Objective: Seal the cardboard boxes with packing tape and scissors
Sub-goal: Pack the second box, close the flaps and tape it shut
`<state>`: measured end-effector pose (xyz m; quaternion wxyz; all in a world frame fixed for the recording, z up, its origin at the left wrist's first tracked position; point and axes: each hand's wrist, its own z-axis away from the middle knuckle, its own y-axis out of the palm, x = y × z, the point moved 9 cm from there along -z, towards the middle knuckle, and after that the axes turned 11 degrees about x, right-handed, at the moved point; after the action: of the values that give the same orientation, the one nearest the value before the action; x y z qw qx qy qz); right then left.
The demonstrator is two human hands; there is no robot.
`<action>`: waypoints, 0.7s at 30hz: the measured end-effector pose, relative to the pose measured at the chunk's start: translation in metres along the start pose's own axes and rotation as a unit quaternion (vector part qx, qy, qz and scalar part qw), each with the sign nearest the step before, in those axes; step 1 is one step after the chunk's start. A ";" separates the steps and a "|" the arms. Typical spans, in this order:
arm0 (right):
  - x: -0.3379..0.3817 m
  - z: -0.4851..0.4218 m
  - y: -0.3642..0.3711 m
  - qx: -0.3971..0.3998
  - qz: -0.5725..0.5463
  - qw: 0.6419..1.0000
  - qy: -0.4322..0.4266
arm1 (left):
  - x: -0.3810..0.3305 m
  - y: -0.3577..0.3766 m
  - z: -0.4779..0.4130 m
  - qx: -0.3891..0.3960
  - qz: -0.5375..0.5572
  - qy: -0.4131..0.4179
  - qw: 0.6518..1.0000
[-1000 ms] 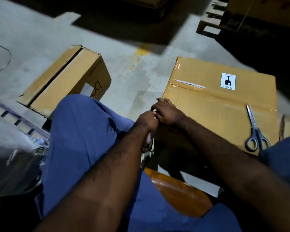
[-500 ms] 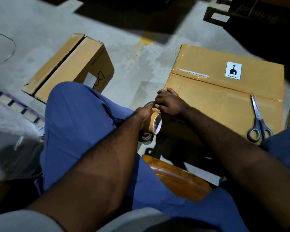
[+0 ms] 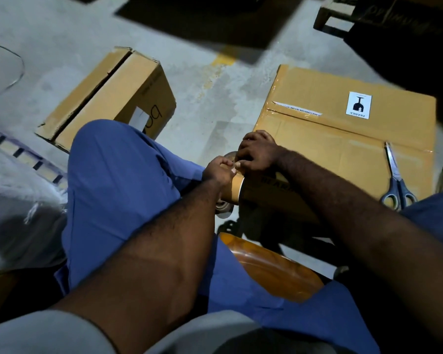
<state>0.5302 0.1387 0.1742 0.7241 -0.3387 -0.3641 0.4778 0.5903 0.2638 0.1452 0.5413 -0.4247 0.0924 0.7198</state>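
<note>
We are holding the tape roll against the near left corner of the large cardboard box in front of our knees. Our left hand is gripping the roll from the side, fingers curled round it, while our right hand is curling its fingers over the roll's top edge and pinching there. The scissors are lying closed on the box's taped top, well apart from both hands. A smaller box is resting on the floor to the left.
</note>
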 end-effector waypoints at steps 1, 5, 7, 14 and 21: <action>0.000 -0.001 0.001 0.009 0.000 1.000 0.001 | -0.001 -0.002 0.000 -0.013 -0.010 -0.003 1.000; -0.006 0.005 0.000 -0.057 -0.162 0.985 -0.009 | -0.007 0.002 -0.002 0.003 -0.079 -0.002 0.997; -0.009 0.016 -0.005 -0.121 -0.260 0.958 -0.017 | -0.007 0.004 -0.002 0.013 -0.101 -0.008 0.995; -0.004 0.041 0.002 -0.164 -0.299 0.939 0.037 | -0.034 0.007 0.010 0.025 -0.232 -0.022 0.972; -0.053 0.113 0.023 -0.288 -0.283 0.886 0.229 | -0.116 0.055 0.046 0.014 -0.276 0.155 0.949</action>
<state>0.4092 0.1120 0.2011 0.7623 -0.5154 -0.3897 0.0360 0.5258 0.1883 0.2381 0.7036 -0.5323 0.0638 0.4663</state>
